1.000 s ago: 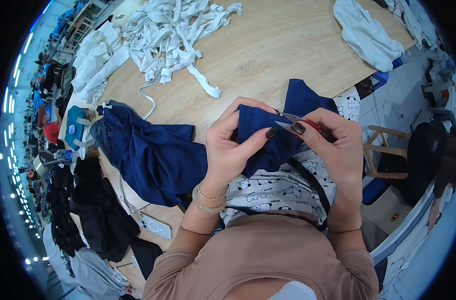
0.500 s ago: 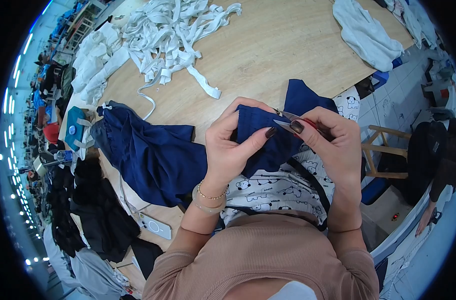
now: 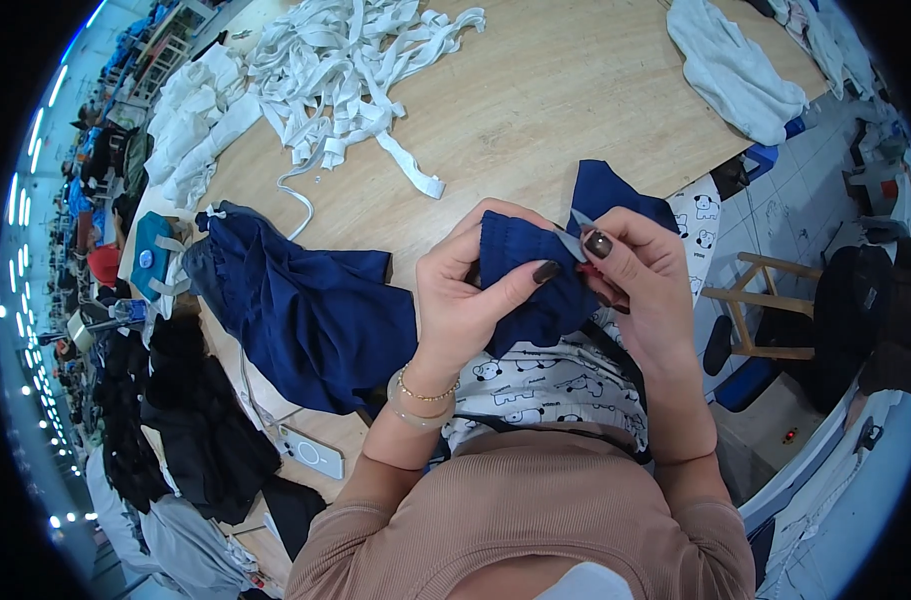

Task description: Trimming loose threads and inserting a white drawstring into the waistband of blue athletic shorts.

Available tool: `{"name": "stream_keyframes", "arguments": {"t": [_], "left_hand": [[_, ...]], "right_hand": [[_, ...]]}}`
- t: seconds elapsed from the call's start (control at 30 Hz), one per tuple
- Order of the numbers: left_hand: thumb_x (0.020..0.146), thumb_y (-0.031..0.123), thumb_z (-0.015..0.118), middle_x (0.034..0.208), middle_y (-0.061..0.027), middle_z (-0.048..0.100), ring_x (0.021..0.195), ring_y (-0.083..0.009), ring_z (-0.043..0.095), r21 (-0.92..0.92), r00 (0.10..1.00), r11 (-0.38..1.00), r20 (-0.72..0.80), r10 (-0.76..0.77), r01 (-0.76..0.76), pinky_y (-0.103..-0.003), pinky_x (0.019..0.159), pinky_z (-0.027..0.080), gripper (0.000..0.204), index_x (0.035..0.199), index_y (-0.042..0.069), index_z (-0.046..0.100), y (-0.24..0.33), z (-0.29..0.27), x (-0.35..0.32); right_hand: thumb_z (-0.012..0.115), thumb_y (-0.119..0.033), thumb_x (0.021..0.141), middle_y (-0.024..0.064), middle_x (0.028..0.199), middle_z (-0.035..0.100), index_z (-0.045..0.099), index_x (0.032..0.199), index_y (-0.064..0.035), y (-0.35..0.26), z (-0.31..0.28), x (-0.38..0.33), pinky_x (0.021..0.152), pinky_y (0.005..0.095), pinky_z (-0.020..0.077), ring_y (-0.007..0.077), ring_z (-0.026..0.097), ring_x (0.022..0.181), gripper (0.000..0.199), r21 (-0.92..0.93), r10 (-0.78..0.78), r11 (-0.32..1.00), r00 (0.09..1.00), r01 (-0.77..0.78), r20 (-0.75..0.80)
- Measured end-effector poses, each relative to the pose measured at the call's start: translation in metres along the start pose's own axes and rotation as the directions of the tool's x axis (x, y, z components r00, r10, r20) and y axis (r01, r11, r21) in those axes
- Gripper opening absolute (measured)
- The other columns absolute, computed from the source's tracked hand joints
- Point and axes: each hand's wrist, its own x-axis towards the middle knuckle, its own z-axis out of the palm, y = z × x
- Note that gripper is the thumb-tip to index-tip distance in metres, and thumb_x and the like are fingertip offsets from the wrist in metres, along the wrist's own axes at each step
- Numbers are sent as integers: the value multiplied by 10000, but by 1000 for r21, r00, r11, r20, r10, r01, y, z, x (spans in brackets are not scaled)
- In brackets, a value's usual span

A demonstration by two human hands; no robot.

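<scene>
My left hand (image 3: 460,300) is closed around the gathered, elasticated edge of a navy garment (image 3: 510,245), thumb on top. My right hand (image 3: 655,285) grips small scissors (image 3: 571,244) with red handles, mostly hidden by the fingers. Their pointed metal blades are at the right side of the gathered edge; whether they touch a thread I cannot make out. More navy cloth (image 3: 615,195) lies on the table just beyond the right hand. Left of my wrist rests a crumpled pile of navy cloth (image 3: 320,310), gathered at its far end. A white dog-print cloth (image 3: 525,385) covers my lap.
A heap of white elastic strips (image 3: 340,75) spreads over the far left of the wooden table (image 3: 535,90). White cloth (image 3: 730,65) lies far right. At the left are a phone (image 3: 312,452), a teal box (image 3: 153,255) and black garments (image 3: 200,430). A wooden stool (image 3: 765,300) stands right.
My right hand has shifted slightly left and the scissor blades now point more away from me. The gathered edge has turned a little in my left hand. The nearby person at the right has moved.
</scene>
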Motion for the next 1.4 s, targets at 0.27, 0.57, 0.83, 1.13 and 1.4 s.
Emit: {"name": "stream_keyframes", "arguments": {"t": [0.27, 0.57, 0.83, 1.13, 1.4], "left_hand": [[701, -16, 708, 997, -101, 604, 857, -140, 590, 257, 965, 931, 36, 260, -260, -238, 749, 466, 193, 886, -48, 666, 2, 0, 7], [707, -17, 707, 953, -102, 613, 819, -139, 596, 241, 985, 956, 65, 158, -169, -241, 719, 474, 172, 870, -53, 665, 1, -4, 7], [739, -32, 669, 1032, -98, 582, 898, -143, 575, 102, 998, 993, 20, 58, -60, -249, 789, 460, 202, 938, -53, 639, -2, -2, 3], [744, -37, 646, 1111, -97, 539, 965, -146, 550, 64, 999, 998, 38, 18, -20, -252, 838, 442, 247, 990, -53, 619, 1, -1, 3], [733, -25, 660, 1101, -94, 543, 984, -146, 538, 77, 999, 997, 48, -10, 7, -250, 841, 436, 259, 986, -55, 611, 2, 0, 2]], "right_hand": [[597, -162, 895, -20, 633, 549, 623, 842, -17, -6, 1, 5, 423, 154, 240, 0, 399, 497, 157, 9, -34, 999, 997, 35, -63], [512, -228, 929, -35, 576, 390, 558, 898, -29, -17, -8, 10, 412, 188, 208, 28, 309, 472, 206, 314, -29, 945, 981, 89, -191], [581, -195, 892, -2, 753, 564, 567, 1028, -5, -36, -25, 8, 497, 169, 303, 29, 426, 576, 234, -109, -457, 890, 862, 443, -222], [647, -68, 842, -31, 765, 565, 623, 900, 6, -27, -8, 4, 635, 139, 371, 14, 483, 701, 97, -444, -279, 874, 952, 196, -129], [695, -102, 808, -38, 696, 523, 643, 942, 1, -21, 2, 10, 522, 152, 293, 6, 404, 614, 176, -543, -255, 816, 966, 197, -32]]}}
